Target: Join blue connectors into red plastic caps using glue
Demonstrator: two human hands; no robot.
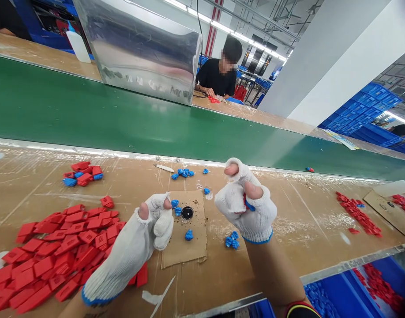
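Blocks (68, 243) are red, pieces (189, 235) blue, gloves (123, 251) white with blue hems (86, 300).

A small piece (250, 205), red and blue, is gripped inside the right hand (238, 198), mostly hidden, with only slivers of each colour showing beneath the thumb. Two knobbly blue parts (178, 211) lie close together beside the fingertips of the left hand (143, 234), on a cardboard sheet (197, 249); a third lies lower on the sheet. Left of them, flat, oblong red parts (66, 256) lie heaped and overlapping, at mixed angles, some showing a slot.
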